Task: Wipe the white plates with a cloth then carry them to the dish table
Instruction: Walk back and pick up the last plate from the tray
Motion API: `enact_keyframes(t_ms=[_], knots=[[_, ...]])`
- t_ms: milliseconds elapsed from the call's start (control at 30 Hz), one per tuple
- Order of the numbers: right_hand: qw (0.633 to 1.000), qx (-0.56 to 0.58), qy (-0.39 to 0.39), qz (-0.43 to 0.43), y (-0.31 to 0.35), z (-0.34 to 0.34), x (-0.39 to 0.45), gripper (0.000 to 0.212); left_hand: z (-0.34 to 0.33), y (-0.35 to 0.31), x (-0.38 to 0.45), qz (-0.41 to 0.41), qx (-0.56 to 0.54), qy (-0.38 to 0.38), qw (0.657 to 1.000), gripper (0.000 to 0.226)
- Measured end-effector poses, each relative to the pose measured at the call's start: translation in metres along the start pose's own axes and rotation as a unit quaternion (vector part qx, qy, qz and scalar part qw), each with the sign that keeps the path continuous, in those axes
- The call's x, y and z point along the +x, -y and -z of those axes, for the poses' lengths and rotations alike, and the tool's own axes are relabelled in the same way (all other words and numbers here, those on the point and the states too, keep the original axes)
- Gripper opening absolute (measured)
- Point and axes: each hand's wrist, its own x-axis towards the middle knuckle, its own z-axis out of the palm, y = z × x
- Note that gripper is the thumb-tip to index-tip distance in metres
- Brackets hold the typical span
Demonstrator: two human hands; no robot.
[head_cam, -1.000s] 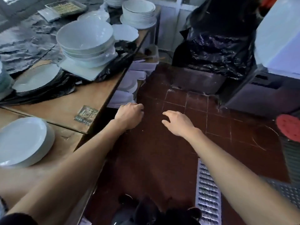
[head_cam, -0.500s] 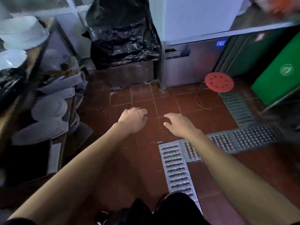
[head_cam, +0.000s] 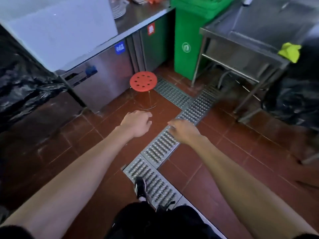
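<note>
Both arms reach out in front of me over the red tile floor. My left hand (head_cam: 136, 124) holds nothing and its fingers are loosely curled in. Palm down above the metal drain grate, my right hand (head_cam: 184, 131) is empty with its fingers stretched out. A small stack of white plates (head_cam: 119, 10) sits on the steel counter at the top, far from both hands. A yellow-green cloth (head_cam: 290, 51) lies on the corner of the steel sink table (head_cam: 241, 40) at the right.
A red round stool (head_cam: 143, 81) stands just ahead beside the steel cabinet (head_cam: 103, 71). A green bin (head_cam: 187, 40) fills the gap between counter and sink table. Drain grates (head_cam: 160, 147) cross the floor. Black bags lie at far left (head_cam: 22, 87) and far right (head_cam: 293, 100).
The view has swung right, away from the wooden table of plates and bowls, to the steel counter, green bin and sink table. Both hands stay empty and keep their pose.
</note>
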Motion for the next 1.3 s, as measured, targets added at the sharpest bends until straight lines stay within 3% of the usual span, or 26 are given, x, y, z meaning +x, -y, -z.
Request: enact_keyframes(t_ms=[100,267,467,633,733,800,933,1100,1300], knots=[[0.997,0.002,-0.027,-0.071,-0.064,0.018,-0.016,0.034,0.002,-0.055,0.052,-0.064,0.017,0.019,0.998,0.041],[0.985,0.024,-0.06,-0.163,-0.167,0.046,-0.032,0.041,-0.005,-0.142,0.141,-0.162,0.052,0.049,0.984,0.039],[0.961,0.057,-0.076,-0.261,-0.286,0.078,-0.034,0.037,-0.015,-0.252,0.266,-0.238,0.046,0.079,0.967,0.038],[0.934,0.055,-0.09,-0.341,-0.36,0.114,-0.058,0.009,-0.003,-0.352,0.334,-0.305,0.038,0.086,0.948,0.042],[0.917,0.066,-0.113,-0.376,-0.395,0.135,-0.075,0.016,0.004,-0.404,0.358,-0.338,0.054,0.091,0.935,0.042],[0.908,0.072,-0.124,-0.395,-0.421,0.147,-0.083,0.007,0.01,-0.437,0.375,-0.359,0.058,0.09,0.927,0.041],[0.9,0.065,-0.128,-0.411,-0.474,0.164,-0.092,0.038,0.012,-0.502,0.409,-0.379,0.051,0.094,0.919,0.039],[0.904,0.031,-0.12,-0.409,-0.558,0.184,-0.102,0.021,0.011,-0.589,0.458,-0.373,0.023,0.093,0.923,0.041],[0.897,0.035,-0.152,-0.415,-0.673,0.232,-0.127,0.038,0.022,-0.696,0.505,-0.361,0.024,0.095,0.927,0.041]])
